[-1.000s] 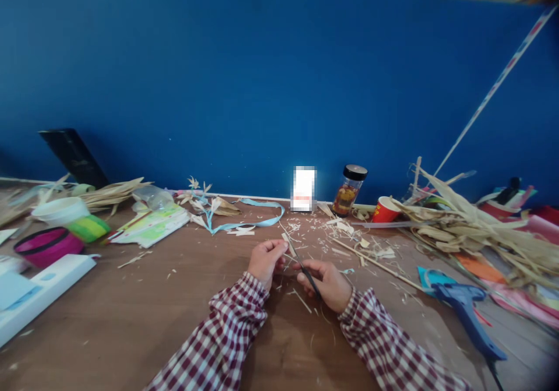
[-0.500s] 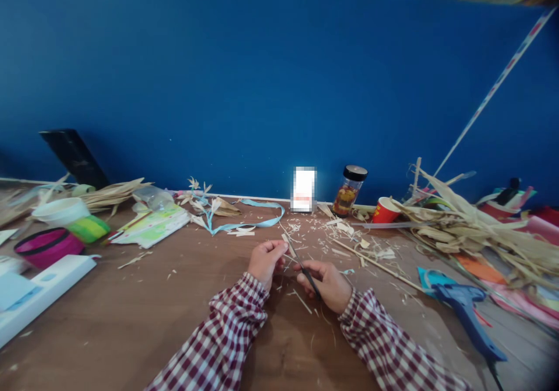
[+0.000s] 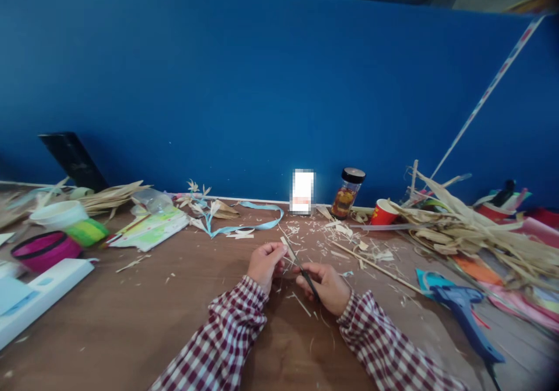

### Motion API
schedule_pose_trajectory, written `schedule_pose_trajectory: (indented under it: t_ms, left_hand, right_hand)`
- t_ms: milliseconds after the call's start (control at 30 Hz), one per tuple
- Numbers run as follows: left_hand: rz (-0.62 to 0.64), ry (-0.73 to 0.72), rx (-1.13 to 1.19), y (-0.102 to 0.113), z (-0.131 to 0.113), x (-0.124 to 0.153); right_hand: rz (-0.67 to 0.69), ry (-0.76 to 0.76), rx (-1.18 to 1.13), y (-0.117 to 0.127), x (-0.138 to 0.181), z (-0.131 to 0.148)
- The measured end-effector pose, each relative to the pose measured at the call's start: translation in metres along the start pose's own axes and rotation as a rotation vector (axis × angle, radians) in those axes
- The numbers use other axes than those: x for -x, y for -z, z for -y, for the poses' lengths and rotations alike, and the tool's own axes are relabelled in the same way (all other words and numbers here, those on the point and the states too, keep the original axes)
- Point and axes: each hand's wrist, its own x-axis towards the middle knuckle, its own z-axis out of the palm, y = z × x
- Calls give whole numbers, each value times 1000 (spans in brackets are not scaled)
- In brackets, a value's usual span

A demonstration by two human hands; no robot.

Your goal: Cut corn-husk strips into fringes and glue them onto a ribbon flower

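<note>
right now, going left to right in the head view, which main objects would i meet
Magenta bowl, green-and-white sheet, blue ribbon, dark slim tool, lidded jar, red cup, blue glue gun.

We wear baggy gingham sleeves (image 3: 225, 330), checked in maroon and white, their cuffs (image 3: 346, 308) gathered snugly; our left hand (image 3: 262, 264) and right hand (image 3: 329, 288) are bare.

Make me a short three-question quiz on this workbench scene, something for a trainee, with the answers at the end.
1. Which hand holds the scissors?
2. True or false: from the wearer's viewpoint, the dark-lidded jar is left of the red cup.
3. What colour is the glue gun? a) yellow b) blue c) white

Key: 1. The right hand. 2. True. 3. b.
</note>
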Motion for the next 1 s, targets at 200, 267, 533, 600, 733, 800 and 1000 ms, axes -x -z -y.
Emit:
schedule_pose_trajectory:
  t_ms: [200,267,533,600,733,800,1000]
  left_hand:
    - [15,1,6,1,1,-2]
    - [21,-5,11,1,1,-3]
    - [-58,22,8,6,-5,-2]
    - [-78,-6,-65,15,-12,-4]
    - [-140,-175,-394,48,-35,-18]
    - [-131,-240,-684,68,-49,-29]
    - [-96,-368,-1449,110,-74,-59]
  right_hand:
    - [6,46,-72,1,-2,0]
    - [-14,63,-112,2,-3,0]
    - [-113,69,-163,7,-7,-3]
    - [-108,71,-183,6,-7,-3]
    - [-75,71,-195,4,-7,0]
    - [-60,75,-199,4,-6,3]
    - [-55,45,-209,4,-5,5]
